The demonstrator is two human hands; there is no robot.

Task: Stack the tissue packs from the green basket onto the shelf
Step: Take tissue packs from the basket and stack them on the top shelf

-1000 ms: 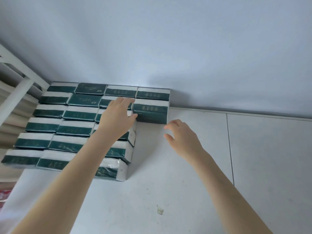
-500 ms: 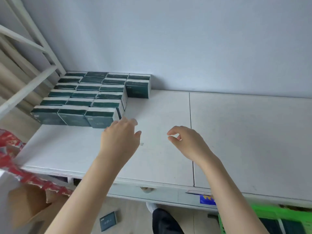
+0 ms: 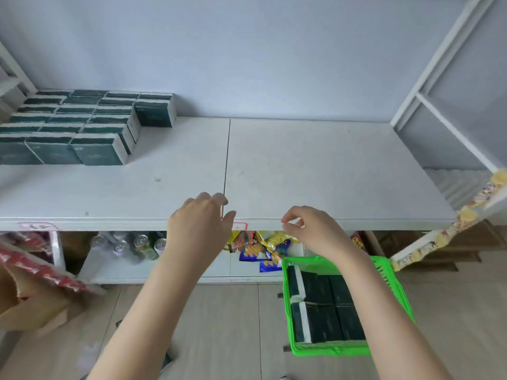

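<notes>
Dark green tissue packs [image 3: 82, 124] stand in tight rows at the back left of the white shelf [image 3: 315, 171]. A green basket [image 3: 395, 286] on the floor at lower right holds several more dark packs [image 3: 323, 305]. My left hand [image 3: 200, 226] hovers at the shelf's front edge, fingers loosely bent, holding nothing. My right hand [image 3: 310, 231] hangs just above the basket's far rim, fingers loosely curled and empty. My right forearm covers part of the basket.
Under the shelf, a lower level holds drink cans [image 3: 137, 244] and colourful snack bags [image 3: 260, 248]. A red and brown carton [image 3: 33, 281] sits at the left. A white frame [image 3: 439, 86] rises at the right, with a strip of yellow snack packets [image 3: 450, 229] hanging.
Both hands have drawn back from the stacked packs to the shelf's front edge. My view has dropped, bringing the green basket and the lower level into sight.
</notes>
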